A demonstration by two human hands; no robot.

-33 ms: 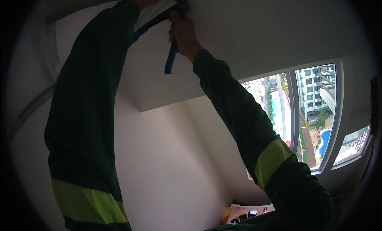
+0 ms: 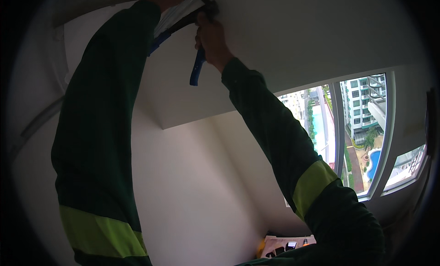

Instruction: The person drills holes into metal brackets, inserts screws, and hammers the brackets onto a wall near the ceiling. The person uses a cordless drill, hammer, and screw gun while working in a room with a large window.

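Nothing moved: right hand point(image 2: 211, 39) still grips blue-handled tool point(image 2: 198, 70) against smooth ceiling point(image 2: 298, 32).

Both arms clad in long sleeves, dark green, nearly black in shadow. Left sleeve point(image 2: 98, 142) broad, loose, fabric smooth with few folds; wide band of bright yellow-green point(image 2: 101, 234) circling it near lower edge of view. Right sleeve point(image 2: 270, 128) same dark green, soft creases along its length, cuff snug at wrist; matching yellow-green band point(image 2: 314, 186) wrapping it at slant. Below band, sleeve widens into bulkier dark cloth. Right hand point(image 2: 211, 41) bare, no glove. Left hand mostly out of view at top edge.
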